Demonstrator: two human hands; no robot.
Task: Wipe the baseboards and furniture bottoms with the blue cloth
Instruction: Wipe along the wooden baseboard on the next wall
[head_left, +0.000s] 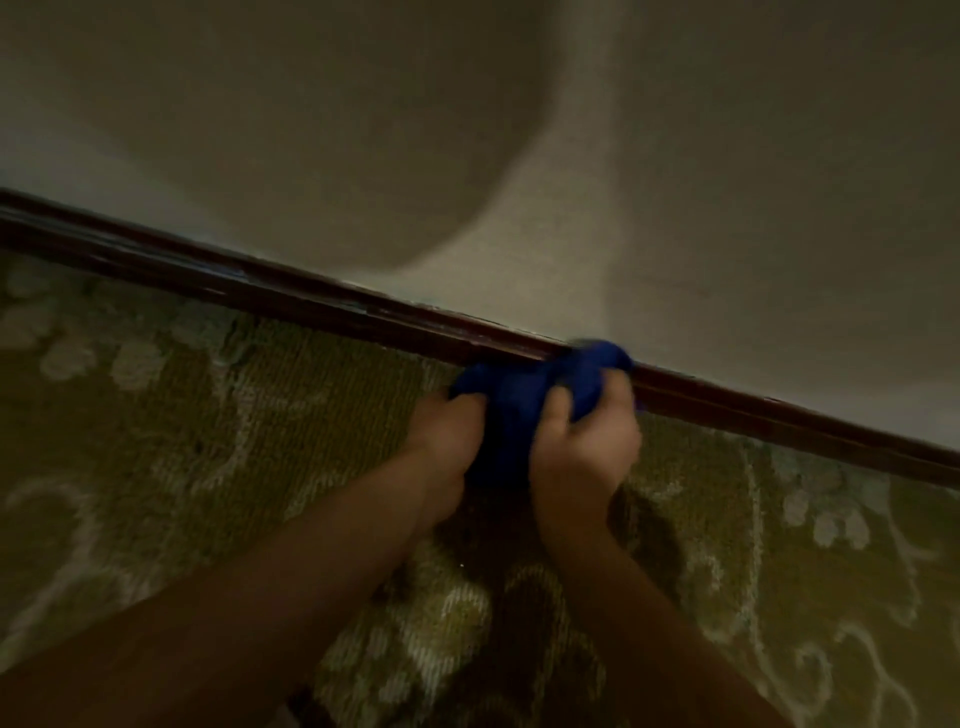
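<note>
Dark baseboard (311, 296) runs diagonally, wall (727, 182) rising straight behind it: no passage that way. Patterned carpet (156, 415) lies open on both sides along the board, left stretch longer, right stretch shorter. Both hands, left hand (447, 436) and right hand (584, 447), bunch the blue cloth (519, 395) against the board, blocking that spot.
</note>
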